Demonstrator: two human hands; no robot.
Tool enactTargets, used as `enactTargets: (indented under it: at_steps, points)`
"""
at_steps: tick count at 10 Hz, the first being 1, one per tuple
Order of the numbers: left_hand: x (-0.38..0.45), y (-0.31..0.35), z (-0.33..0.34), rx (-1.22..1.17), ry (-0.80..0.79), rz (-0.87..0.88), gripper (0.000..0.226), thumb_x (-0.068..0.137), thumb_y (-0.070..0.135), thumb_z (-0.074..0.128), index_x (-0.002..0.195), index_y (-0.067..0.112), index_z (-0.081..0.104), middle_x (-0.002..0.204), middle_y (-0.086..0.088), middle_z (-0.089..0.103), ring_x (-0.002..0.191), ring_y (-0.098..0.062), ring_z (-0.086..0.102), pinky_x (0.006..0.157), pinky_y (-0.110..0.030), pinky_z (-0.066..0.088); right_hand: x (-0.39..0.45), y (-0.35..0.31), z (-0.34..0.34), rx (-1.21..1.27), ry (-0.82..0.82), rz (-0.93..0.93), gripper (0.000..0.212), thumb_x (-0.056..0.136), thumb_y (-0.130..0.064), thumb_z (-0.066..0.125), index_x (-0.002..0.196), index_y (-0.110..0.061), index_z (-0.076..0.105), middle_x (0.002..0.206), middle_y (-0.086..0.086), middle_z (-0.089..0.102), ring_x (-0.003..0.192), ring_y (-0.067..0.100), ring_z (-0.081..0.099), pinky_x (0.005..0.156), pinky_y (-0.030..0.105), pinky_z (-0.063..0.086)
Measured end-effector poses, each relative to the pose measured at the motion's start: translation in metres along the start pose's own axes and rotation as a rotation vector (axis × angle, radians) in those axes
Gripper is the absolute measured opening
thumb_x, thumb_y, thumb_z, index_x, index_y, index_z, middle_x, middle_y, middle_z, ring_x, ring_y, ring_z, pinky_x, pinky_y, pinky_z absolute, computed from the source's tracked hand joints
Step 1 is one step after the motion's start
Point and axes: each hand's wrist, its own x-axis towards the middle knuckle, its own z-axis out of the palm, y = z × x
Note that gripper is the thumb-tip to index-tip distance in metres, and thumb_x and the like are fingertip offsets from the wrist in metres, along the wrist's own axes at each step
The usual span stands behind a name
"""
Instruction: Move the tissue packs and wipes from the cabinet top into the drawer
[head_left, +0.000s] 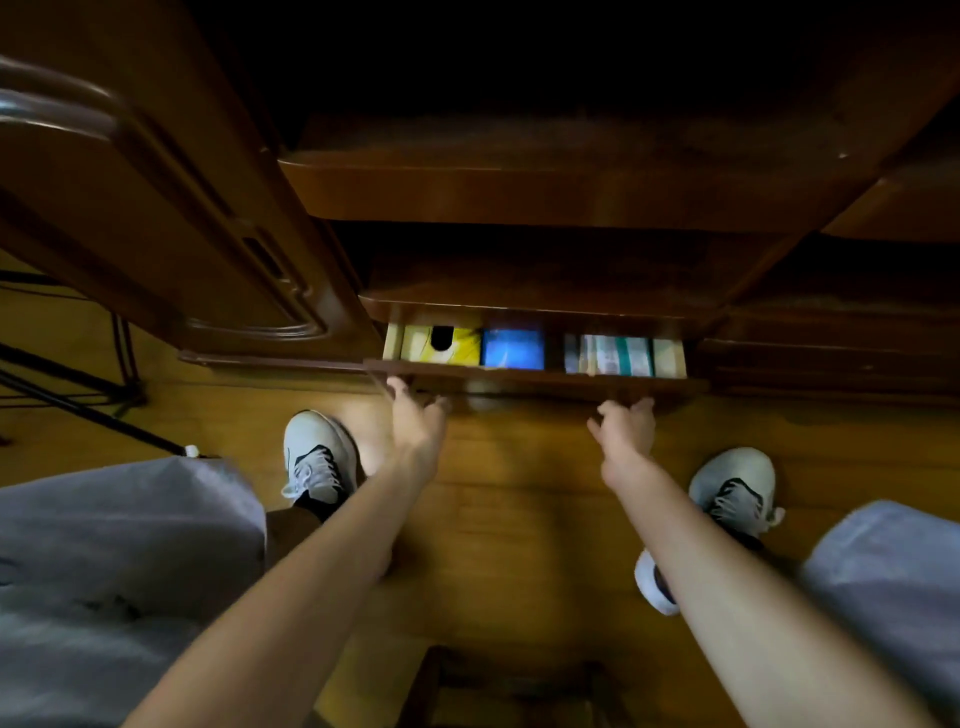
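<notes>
Nearest to you, your grey-clad knees (119, 561) fill the lower corners of the view, and both bare forearms stretch forward over the wooden floor (519, 493). Your two pale sneakers, the left sneaker (318, 457) and the right sneaker (735, 486), stand on the boards to either side of your arms, toes pointing at the cabinet. Farther on, your left hand (415, 415) and your right hand (626, 426) are well apart and both reach the front panel of the drawer (535, 382), the left near its left end, the right toward its right end. The fingers of each curl against the underside of the panel; whether they truly grip it you cannot tell, since the fingertips are hidden by the wood and blurred. The drawer stands only a little way out, showing a narrow strip of its inside. In that strip, from left to right, lie a yellow pack (441, 345) with a dark oval opening, a blue pack (513, 347) touching it, then after a dark gap a teal and white pack (615, 355) near the right wall. Beyond and above, the dark wooden cabinet (519, 192) rises, its top ledge in shadow, with a panelled door (171, 208) at the far left.
</notes>
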Motion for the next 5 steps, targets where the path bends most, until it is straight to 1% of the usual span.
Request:
enactTargets:
  at_steps: [1, 2, 3, 4, 5]
  points:
    - [0.039, 0.024, 0.002, -0.037, -0.084, 0.013, 0.085, 0.102, -0.002, 0.049, 0.164, 0.026, -0.001, 0.156, -0.007, 0.045, 0.138, -0.029, 0.049, 0.119, -0.047, 0.037, 0.029, -0.031, 0.011, -0.076, -0.082, -0.004, 0.074, 0.101, -0.002, 0.052, 0.161, -0.029, 0.018, 0.158, 0.004, 0.035, 0.092, 0.016, 0.063, 0.1, 0.04, 0.054]
    - [0.061, 0.038, 0.013, -0.087, -0.085, 0.003, 0.079, 0.102, -0.002, 0.045, 0.164, 0.023, 0.004, 0.136, -0.004, 0.06, 0.129, -0.027, 0.057, 0.117, -0.049, 0.039, 0.04, -0.049, 0.02, -0.094, -0.106, -0.014, 0.075, 0.1, -0.002, 0.053, 0.161, -0.025, 0.016, 0.155, 0.01, 0.042, 0.097, 0.017, 0.064, 0.103, 0.042, 0.052]
    - [0.059, 0.039, 0.008, -0.069, -0.12, 0.035, 0.08, 0.101, 0.002, 0.051, 0.164, 0.021, 0.006, 0.145, -0.009, 0.055, 0.126, -0.031, 0.06, 0.112, -0.049, 0.045, 0.03, -0.053, 0.018, -0.113, -0.168, -0.016, 0.071, 0.1, -0.002, 0.052, 0.16, -0.02, 0.019, 0.137, 0.013, 0.056, 0.106, 0.02, 0.066, 0.098, 0.041, 0.056]
    - [0.046, 0.049, -0.009, 0.13, -0.14, 0.112, 0.083, 0.101, 0.012, 0.06, 0.164, 0.018, 0.005, 0.153, -0.012, 0.048, 0.133, -0.033, 0.054, 0.113, -0.049, 0.045, 0.01, -0.067, 0.003, -0.322, -0.294, -0.073, 0.039, 0.102, -0.009, 0.052, 0.141, -0.014, 0.053, 0.129, 0.009, 0.064, 0.105, 0.02, 0.068, 0.086, 0.034, 0.059]
    - [0.033, 0.071, -0.042, 0.306, -0.179, 0.145, 0.058, 0.1, 0.019, 0.064, 0.153, 0.011, 0.042, 0.133, -0.012, 0.063, 0.11, -0.025, 0.068, 0.092, -0.034, 0.058, -0.026, -0.109, -0.014, -0.387, -0.507, -0.234, 0.02, 0.101, -0.017, 0.056, 0.108, -0.018, 0.074, 0.115, 0.009, 0.075, 0.083, 0.013, 0.071, 0.067, 0.024, 0.054]
